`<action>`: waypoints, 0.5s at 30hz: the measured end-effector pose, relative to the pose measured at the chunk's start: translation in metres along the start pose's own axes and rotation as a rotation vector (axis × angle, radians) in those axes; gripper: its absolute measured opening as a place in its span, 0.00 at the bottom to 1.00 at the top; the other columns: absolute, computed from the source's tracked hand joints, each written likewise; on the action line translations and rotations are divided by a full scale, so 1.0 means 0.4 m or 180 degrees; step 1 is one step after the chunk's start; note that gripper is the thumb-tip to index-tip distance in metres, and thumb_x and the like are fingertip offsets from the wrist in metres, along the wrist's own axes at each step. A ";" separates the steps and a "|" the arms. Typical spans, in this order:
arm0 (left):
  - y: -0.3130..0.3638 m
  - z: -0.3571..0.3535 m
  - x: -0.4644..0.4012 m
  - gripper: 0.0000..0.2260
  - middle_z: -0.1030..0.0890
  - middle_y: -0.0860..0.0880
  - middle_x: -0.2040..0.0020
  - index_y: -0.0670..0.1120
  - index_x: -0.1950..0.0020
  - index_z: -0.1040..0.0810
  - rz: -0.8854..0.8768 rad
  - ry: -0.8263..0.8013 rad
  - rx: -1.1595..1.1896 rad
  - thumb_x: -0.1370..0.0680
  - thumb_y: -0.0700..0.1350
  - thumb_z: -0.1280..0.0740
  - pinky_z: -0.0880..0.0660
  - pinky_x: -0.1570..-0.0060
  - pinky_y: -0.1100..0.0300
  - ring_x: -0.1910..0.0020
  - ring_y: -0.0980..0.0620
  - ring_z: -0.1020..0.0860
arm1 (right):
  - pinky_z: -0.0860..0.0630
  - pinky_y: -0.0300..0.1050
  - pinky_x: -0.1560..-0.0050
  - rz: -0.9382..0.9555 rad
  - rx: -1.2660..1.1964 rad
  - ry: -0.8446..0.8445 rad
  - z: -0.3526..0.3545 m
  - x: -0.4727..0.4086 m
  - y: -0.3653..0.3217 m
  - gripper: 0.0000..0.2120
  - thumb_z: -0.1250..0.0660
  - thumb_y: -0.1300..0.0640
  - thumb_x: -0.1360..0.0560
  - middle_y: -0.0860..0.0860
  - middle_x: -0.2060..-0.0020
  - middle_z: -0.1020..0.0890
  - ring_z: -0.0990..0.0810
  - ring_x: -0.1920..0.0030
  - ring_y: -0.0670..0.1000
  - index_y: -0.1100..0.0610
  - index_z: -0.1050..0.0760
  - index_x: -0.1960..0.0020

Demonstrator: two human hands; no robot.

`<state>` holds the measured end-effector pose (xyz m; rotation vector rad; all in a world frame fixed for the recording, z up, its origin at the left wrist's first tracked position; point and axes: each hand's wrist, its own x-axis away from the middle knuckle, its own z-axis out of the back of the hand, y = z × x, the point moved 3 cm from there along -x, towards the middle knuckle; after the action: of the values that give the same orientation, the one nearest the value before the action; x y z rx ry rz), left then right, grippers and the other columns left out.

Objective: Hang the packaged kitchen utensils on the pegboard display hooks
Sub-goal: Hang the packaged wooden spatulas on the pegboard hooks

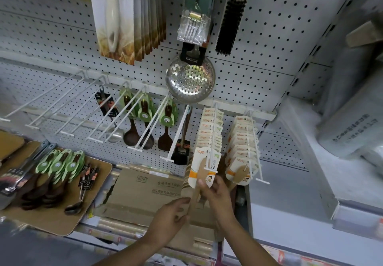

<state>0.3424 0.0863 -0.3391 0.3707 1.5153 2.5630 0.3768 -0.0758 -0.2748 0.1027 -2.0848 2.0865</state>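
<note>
A carded wooden spatula (202, 174) hangs at the front tip of a white hook (211, 141) on the pegboard (259, 48). The right hand (217, 195) pinches its card; the left hand (172, 214) grips its handle lower down.

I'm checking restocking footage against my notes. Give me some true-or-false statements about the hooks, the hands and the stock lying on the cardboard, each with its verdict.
1. Both hands hold a packaged wooden spatula at the front of a hook. True: the left hand holds its handle and the right hand its card.
2. The hook to the right of that one is bare. False: it carries a full row of carded spatulas.
3. A perforated metal skimmer hangs above the hook row. True.
4. The leftmost hooks are packed with stock. False: they carry nothing.
5. Green-carded spoons lie on cardboard at the left. True.
</note>
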 end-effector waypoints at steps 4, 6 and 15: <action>-0.023 0.041 0.033 0.21 0.29 0.67 0.32 0.63 0.30 0.30 -0.0334 0.0208 -0.0670 0.22 0.52 0.32 0.33 0.39 0.74 0.35 0.65 0.29 | 0.24 0.31 0.51 0.0045 0.0610 0.0090 0.031 0.033 0.060 0.18 0.25 0.47 0.29 0.48 0.48 0.19 0.20 0.48 0.44 0.47 0.28 0.43; -0.025 0.077 0.060 0.21 0.30 0.68 0.31 0.64 0.29 0.32 -0.0519 0.0329 -0.0873 0.22 0.54 0.34 0.35 0.36 0.74 0.33 0.66 0.31 | 0.26 0.30 0.49 0.0371 0.1196 -0.0168 0.042 0.050 0.077 0.15 0.28 0.49 0.26 0.43 0.44 0.21 0.22 0.44 0.41 0.42 0.28 0.42; -0.005 0.272 0.167 0.23 0.29 0.60 0.28 0.56 0.27 0.30 -0.0985 0.0988 -0.1728 0.22 0.56 0.33 0.30 0.32 0.58 0.28 0.59 0.32 | 0.34 0.41 0.30 0.2032 0.2903 -0.1330 -0.050 0.059 0.002 0.23 0.37 0.45 0.20 0.40 0.30 0.34 0.35 0.30 0.40 0.46 0.35 0.26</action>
<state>0.3089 0.1953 -0.2812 -0.3126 0.7928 2.7061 0.3552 -0.0537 -0.2713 -0.0133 -1.2018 3.5229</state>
